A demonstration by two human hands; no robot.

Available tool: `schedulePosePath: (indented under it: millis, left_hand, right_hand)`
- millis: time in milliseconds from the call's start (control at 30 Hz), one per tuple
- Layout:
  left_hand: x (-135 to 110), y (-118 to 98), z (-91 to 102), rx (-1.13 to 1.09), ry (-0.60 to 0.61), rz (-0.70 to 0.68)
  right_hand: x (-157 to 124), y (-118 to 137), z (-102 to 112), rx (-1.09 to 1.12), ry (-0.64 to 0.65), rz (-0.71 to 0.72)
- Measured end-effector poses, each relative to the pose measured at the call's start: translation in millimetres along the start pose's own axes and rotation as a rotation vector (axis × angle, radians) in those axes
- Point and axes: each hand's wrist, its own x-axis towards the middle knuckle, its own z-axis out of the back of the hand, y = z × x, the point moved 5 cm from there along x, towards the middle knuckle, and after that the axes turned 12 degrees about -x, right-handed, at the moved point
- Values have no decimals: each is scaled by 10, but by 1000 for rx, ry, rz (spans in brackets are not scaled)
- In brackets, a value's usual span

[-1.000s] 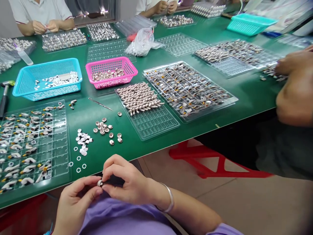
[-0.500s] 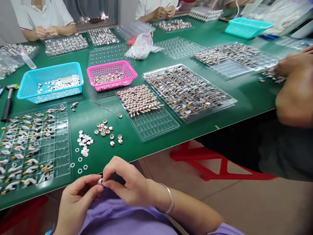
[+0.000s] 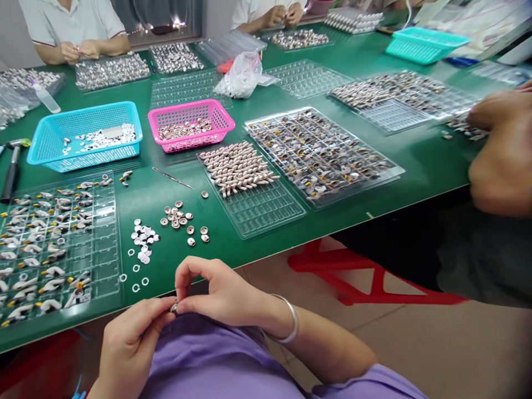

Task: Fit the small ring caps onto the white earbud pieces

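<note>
At the table's front edge, over my lap, my left hand [image 3: 129, 339] pinches a small rounded earbud part [image 3: 173, 307] between thumb and fingertips. My right hand [image 3: 220, 296] is closed at the same part, its thumb and index finger touching it from the right; most of the part is hidden. Just beyond lie several cup-shaped earbud shells [image 3: 175, 215], a heap of white round pads [image 3: 144, 238] and a few white rings [image 3: 136, 287]. Tweezers [image 3: 172, 177] rest farther back.
On the left stand a clear tray [image 3: 106, 266] of stemmed earbud pieces and a hammer [image 3: 11, 172]. Blue [image 3: 83, 158] and pink baskets [image 3: 191, 143] are behind. Filled trays [image 3: 266, 213] lie to the right. A co-worker's hand [image 3: 502, 149] is at far right, above a red stool [image 3: 374, 282].
My right hand has risen slightly, its index finger more bent. The left fingers have closed further over the earbud part, so less of it shows.
</note>
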Motion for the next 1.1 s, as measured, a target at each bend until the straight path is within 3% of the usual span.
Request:
schedulePosePath:
  millis: [200, 467, 667, 767, 967, 1100]
  left_hand:
    - [-44, 97, 35, 35, -64, 108]
    - [-111, 202, 55, -48, -190, 243]
    - [-151, 239, 52, -141, -267, 283]
    - [-141, 235, 16, -178, -208, 278]
    - [-120, 141, 9, -136, -192, 189]
    - [-88, 79, -16, -78, -102, 115]
  right_hand:
    - [-158, 168, -54, -399, -232, 311]
    - [-242, 179, -147, -437, -422, 428]
    - [-226, 105, -189, -399, -385, 356]
    - [-187, 66, -173, -366, -331, 304]
    - [-65, 63, -112, -260, -100, 213]
    - [-17, 13, -85, -235, -84, 142]
